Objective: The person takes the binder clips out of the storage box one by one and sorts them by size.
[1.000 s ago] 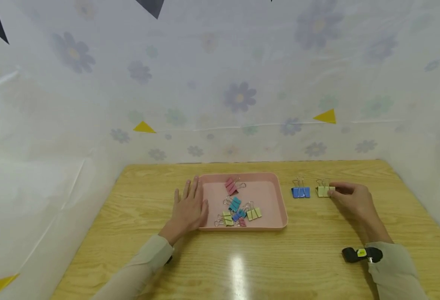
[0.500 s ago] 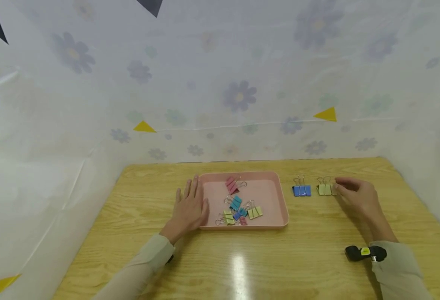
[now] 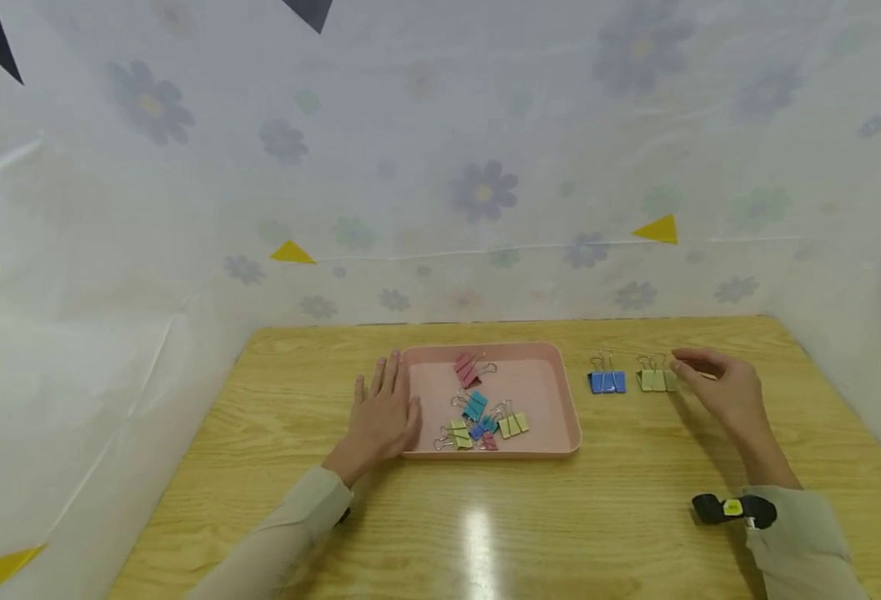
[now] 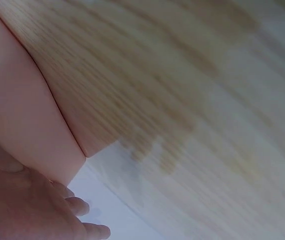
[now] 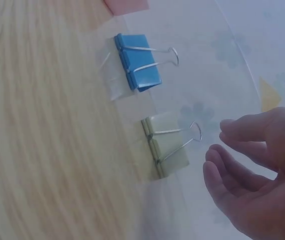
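Note:
My left hand (image 3: 380, 421) lies with straight fingers along the left side of a pink tray (image 3: 541, 387). In the left wrist view, the hand (image 4: 30, 202) touches the tray's outer wall (image 4: 27, 100). Right of the tray, a blue binder clip (image 3: 608, 382) and a pale yellow binder clip (image 3: 656, 381) stand on the table in a row, handles up. Beside the yellow clip is my right hand (image 3: 728, 396), its fingers relaxed. The right wrist view shows a gap between that hand (image 5: 257, 175) and the yellow clip (image 5: 167, 142), with nothing held.
Inside the tray are several binder clips: a pink one (image 3: 467, 371) at the back, a teal one (image 3: 474, 405), yellow ones (image 3: 513, 425) and small ones near the front. A flower-patterned sheet (image 3: 425, 208) rises behind the wooden table (image 3: 560, 517).
My right hand has let go of the yellow binder clip and drawn slightly right, away from it. The clip stays standing beside the blue one. My left hand keeps its place at the tray.

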A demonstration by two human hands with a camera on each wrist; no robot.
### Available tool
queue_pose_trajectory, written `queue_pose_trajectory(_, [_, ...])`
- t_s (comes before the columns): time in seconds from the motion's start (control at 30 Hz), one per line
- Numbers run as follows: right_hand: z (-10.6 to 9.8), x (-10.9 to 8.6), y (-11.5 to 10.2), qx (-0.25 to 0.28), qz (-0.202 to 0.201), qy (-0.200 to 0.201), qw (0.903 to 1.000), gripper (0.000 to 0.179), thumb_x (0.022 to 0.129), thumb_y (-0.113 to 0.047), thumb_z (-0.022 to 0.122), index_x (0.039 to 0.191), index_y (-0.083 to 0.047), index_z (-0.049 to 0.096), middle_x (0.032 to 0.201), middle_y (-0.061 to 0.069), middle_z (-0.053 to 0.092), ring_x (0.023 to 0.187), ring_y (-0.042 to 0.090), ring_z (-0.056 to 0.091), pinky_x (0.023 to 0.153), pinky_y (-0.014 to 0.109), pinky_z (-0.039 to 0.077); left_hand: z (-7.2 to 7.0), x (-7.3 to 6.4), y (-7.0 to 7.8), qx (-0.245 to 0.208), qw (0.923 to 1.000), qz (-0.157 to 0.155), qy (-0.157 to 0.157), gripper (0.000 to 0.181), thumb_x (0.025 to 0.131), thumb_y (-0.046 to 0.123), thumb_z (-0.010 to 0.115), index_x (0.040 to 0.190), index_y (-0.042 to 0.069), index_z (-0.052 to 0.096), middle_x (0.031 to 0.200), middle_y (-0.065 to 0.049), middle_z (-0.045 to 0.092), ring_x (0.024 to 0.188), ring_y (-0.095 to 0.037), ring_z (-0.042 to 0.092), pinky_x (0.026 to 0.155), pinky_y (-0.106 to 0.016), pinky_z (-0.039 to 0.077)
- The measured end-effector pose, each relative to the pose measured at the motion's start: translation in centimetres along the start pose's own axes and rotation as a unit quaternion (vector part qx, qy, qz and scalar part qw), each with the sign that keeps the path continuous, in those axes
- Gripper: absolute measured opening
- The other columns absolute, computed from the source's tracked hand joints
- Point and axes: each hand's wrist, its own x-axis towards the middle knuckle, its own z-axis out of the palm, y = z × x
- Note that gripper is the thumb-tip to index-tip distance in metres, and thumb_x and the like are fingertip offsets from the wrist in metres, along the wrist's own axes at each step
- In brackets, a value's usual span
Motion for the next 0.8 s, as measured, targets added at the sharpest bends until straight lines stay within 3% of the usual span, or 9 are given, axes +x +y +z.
queue_pose_trajectory(0.33, [0.7, 0.3, -1.3, 0.018, -0.019, -0.001, 0.9996, 0.038, 0.099, -0.018, 0.07, 0.128, 0.006, 0.068, 0.105, -0.027, 0.063, 0.095, -0.015, 0.058, 0.079, 0.003, 0.046, -0.9, -0.3, 0.6, -0.009, 1.0, -0.003, 0.0, 0.068, 0.108, 0.034, 0.034, 0.163, -0.002, 0.017, 0.171, -0.018, 0.011, 0.155, -0.038, 0.015, 0.12, -0.066, 0.013])
queue_pose_trajectory(0.8, [2.6, 0.0, -4.2, 0.032, -0.056, -0.035, 0.9973, 0.038, 0.1, -0.017, 0.069, 0.132, 0.004, 0.066, 0.12, 0.002, 0.07, 0.098, -0.01, 0.06, 0.083, 0.004, 0.046, -0.7, -0.2, 0.6, -0.002, 1.0, -0.005, 0.002, 0.067, 0.109, 0.034, 0.035, 0.163, -0.002, 0.017, 0.17, -0.018, 0.012, 0.155, -0.038, 0.016, 0.12, -0.066, 0.015])
